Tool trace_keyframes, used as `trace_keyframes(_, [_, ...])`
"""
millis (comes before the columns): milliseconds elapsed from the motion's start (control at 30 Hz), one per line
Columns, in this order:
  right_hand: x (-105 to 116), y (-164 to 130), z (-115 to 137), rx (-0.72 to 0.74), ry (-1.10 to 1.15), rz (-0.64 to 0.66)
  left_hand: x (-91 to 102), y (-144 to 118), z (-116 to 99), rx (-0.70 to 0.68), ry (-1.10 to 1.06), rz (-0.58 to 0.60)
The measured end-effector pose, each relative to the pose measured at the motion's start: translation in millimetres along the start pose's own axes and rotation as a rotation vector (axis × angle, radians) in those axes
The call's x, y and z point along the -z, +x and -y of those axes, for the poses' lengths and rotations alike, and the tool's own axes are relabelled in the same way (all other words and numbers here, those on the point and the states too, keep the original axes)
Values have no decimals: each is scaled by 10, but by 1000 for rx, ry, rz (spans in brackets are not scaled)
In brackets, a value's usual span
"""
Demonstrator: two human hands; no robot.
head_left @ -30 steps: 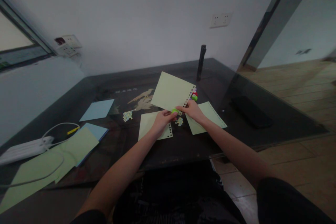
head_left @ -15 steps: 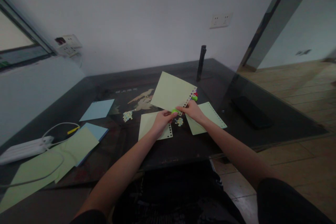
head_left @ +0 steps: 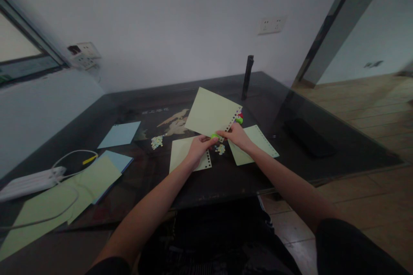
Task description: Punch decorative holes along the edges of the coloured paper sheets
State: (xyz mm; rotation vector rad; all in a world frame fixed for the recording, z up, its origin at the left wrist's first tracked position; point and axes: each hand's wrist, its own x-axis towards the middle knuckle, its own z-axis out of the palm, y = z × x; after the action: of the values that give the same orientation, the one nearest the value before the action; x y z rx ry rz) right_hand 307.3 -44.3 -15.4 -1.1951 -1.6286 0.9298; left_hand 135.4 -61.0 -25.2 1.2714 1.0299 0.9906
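A pale yellow sheet of paper (head_left: 211, 111), with a row of punched holes along its right edge, is raised at a tilt over the table. My right hand (head_left: 238, 135) is closed on that holed edge. At the sheet's lower corner, my left hand (head_left: 200, 148) grips a small bright green paper punch (head_left: 214, 136), partly hidden by fingers. Beneath my hands lie two more pale yellow sheets with holed edges, a left sheet (head_left: 180, 152) and a right sheet (head_left: 254, 144). Between them is a small heap of paper cut-outs (head_left: 220, 149). Behind my right hand sit red and green punches (head_left: 239, 118), partly covered.
Another pile of cut-outs (head_left: 157, 142) lies left of centre. Blue paper (head_left: 119, 134), stacked yellow paper (head_left: 97, 180) and a white power strip (head_left: 29, 184) with its cable occupy the left side. A dark flat object (head_left: 308, 137) rests at right; a black post (head_left: 248, 77) stands behind.
Almost nothing differs; both hands keep their hold on the sheet and the green punch. The left sheet on the table appears shifted very slightly left.
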Motion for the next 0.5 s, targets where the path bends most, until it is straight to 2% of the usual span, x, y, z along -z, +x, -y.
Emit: trace_keyframes(500, [-21,-13,14,-9,59,0,-29,-31,-11,-41,-87,-18])
